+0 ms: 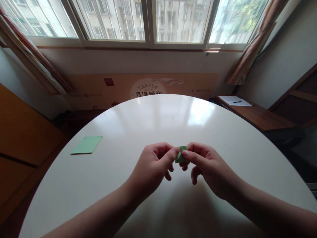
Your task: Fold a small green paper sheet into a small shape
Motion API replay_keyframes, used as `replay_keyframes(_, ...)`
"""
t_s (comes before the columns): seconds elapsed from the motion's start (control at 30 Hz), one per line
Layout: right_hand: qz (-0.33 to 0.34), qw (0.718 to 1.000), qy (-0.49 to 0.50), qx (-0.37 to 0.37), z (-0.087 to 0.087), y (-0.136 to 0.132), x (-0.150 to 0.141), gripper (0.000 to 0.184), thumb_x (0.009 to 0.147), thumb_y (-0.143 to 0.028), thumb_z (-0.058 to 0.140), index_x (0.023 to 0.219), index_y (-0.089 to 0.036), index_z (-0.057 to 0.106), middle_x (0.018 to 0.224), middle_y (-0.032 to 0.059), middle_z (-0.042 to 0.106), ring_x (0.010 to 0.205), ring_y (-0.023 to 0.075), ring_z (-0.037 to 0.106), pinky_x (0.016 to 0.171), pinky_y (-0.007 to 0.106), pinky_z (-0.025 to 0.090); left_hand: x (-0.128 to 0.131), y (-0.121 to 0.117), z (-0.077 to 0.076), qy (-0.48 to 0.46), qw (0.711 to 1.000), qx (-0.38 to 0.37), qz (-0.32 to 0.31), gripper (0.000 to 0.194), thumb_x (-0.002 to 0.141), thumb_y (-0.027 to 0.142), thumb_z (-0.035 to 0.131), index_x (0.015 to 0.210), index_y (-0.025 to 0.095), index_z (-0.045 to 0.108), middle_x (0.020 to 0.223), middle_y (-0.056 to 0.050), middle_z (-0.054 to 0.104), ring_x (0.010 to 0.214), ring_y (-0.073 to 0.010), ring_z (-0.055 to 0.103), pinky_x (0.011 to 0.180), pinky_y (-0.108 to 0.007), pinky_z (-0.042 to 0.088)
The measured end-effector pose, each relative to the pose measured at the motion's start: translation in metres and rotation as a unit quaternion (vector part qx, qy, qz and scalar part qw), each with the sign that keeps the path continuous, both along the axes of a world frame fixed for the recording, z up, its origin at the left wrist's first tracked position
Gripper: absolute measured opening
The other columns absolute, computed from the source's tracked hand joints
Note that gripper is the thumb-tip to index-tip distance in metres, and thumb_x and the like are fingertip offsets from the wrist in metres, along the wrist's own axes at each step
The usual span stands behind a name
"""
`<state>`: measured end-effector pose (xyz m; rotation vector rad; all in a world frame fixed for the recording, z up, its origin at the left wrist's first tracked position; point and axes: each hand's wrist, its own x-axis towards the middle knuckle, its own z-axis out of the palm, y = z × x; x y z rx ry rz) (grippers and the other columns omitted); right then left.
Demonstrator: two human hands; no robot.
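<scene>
This looks like a lived-in room of a home or small office, with a round white counter under a wide barred window, tied-back curtains, a wooden side desk holding paper and a pen, and apartment blocks outside.

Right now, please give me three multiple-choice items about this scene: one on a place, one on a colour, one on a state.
1. Where does the flat paper sheet lie on the round table?
A. on its left part
B. at its right edge
C. under the hands

2. What colour is the small folded paper?
A. red
B. green
C. white

3. How is the folded paper held?
A. lying free
B. by one hand only
C. pinched by both hands

Key: 1 A, it lies left of the left hand. 2 B, green shows between the fingers. 3 C, the right hand pinches it too.
</scene>
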<state>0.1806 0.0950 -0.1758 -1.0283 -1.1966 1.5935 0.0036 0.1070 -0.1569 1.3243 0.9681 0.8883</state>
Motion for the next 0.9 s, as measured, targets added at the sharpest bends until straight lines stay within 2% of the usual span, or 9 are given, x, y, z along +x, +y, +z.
replay_keyframes(0.17,-0.006,1.0,0.009,0.003,0.0004,0.0012,0.0034,0.026,0.088,-0.038,0.07,0.075,-0.018,0.061,0.071,0.002,0.062,0.067,0.0148,0.059,0.042,0.017,0.046,-0.0037,0.0063,0.0021,-0.014,0.998,-0.055,-0.031,0.015,0.082,0.028,0.071,0.077,0.014,0.071,0.054,0.001,0.059,0.049,-0.01,0.052,0.038,-0.015,0.047)
replay_keyframes(0.27,-0.003,1.0,-0.001,0.012,0.0006,0.0011,0.0037,0.027,0.088,-0.039,0.07,0.075,-0.018,0.06,0.076,0.0031,0.064,0.068,0.0144,0.059,0.043,0.017,0.046,-0.0039,0.007,0.0033,0.0,0.997,-0.073,-0.035,0.018,0.083,0.029,0.07,0.074,0.013,0.071,0.05,0.002,0.058,0.045,-0.0092,0.051,0.038,-0.015,0.047)
replay_keyframes(0.5,0.002,0.999,-0.026,0.026,-0.0014,0.0015,0.0042,0.029,0.09,-0.04,0.068,0.074,-0.018,0.057,0.076,0.0037,0.066,0.068,0.0145,0.059,0.043,0.017,0.046,-0.0022,0.0052,0.0057,0.054,0.997,-0.047,-0.042,0.026,0.085,0.033,0.068,0.07,0.012,0.066,0.049,0.0,0.06,0.041,-0.0093,0.054,0.039,-0.016,0.047)
replay_keyframes(0.9,0.009,0.999,-0.025,0.043,0.0028,0.0011,0.0029,0.025,0.088,-0.041,0.069,0.088,-0.016,0.069,0.085,0.0079,0.069,0.07,0.0153,0.058,0.042,0.017,0.047,-0.0029,0.0062,0.003,0.032,0.996,-0.076,-0.028,0.024,0.08,0.033,0.07,0.07,0.012,0.067,0.047,0.0,0.057,0.04,-0.0095,0.051,0.039,-0.018,0.046)
